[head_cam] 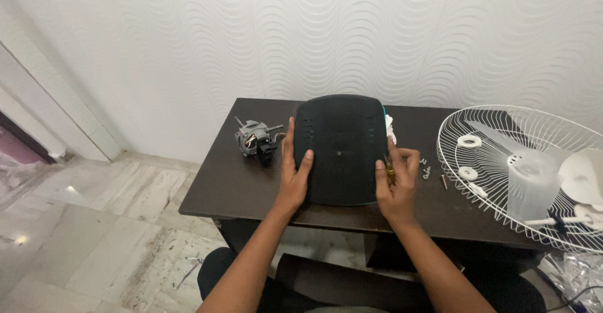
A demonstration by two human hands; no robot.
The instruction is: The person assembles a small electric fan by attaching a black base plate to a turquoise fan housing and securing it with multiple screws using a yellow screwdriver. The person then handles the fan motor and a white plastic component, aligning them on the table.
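A dark rounded plastic base cover (342, 146) with rows of slots lies flat on the dark table (220, 187). My left hand (293, 173) grips its left edge, thumb on top. My right hand (397, 178) holds its right edge and also pinches a thin brass-coloured tool or screw between the fingers. A grey fan motor (254, 140) with a shaft sits on the table to the left of my left hand, apart from it.
A white wire fan guard (502, 143) with white plastic fan parts on it lies at the table's right end. Small screws (433, 175) lie between it and my right hand. A white wavy wall stands behind; a tiled floor lies to the left.
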